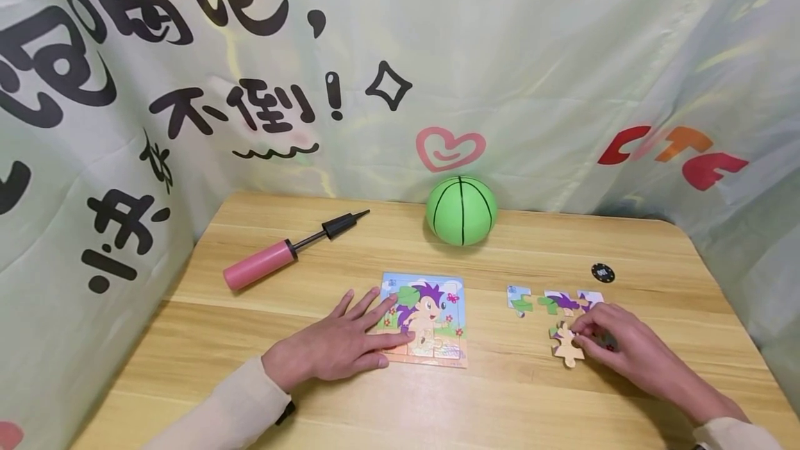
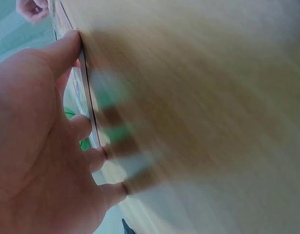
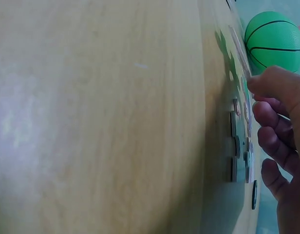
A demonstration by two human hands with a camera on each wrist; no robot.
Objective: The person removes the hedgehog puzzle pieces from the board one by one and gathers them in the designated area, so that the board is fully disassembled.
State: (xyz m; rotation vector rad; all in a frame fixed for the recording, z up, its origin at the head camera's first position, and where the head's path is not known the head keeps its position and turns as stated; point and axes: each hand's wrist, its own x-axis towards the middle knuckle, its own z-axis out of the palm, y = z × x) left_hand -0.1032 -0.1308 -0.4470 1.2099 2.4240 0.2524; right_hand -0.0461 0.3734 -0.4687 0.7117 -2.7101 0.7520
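At the left of the head view a pink air pump [image 1: 275, 258] lies on the wooden worktop [image 1: 250, 394], well apart from the hands. Right of it, near the lower middle of the frame, the left hand [image 1: 340, 346] rests flat on the left edge of the puzzle board [image 1: 431, 321]. Its grip is released, the fingers straight and spread over the picture. The left wrist view shows those fingertips [image 2: 74, 41] at the board's thin dark edge, though much of that view is blurred.

The board looks thin, stiff and light, so it would likely slide on the smooth wood unless pressed down as it is. Behind it, at the upper middle, a green ball [image 1: 461, 210] sits near the cloth backdrop [image 1: 562, 54].

Further right, loose puzzle pieces [image 1: 550, 301] lie in a short row, and a small black disc [image 1: 603, 272] lies beyond them. At the lower right, the right hand [image 1: 615, 342] pinches the tan puzzle piece [image 1: 567, 349] at its right rim with fingertips and thumb. That piece appears flat, rigid and very light. Its knobs are probably the weak spots, so an edge hold suits it best.

A bare strip of worktop lies between the pieces and the board. The right edge of the worktop is near the right hand, and the front edge is just below both sleeves.
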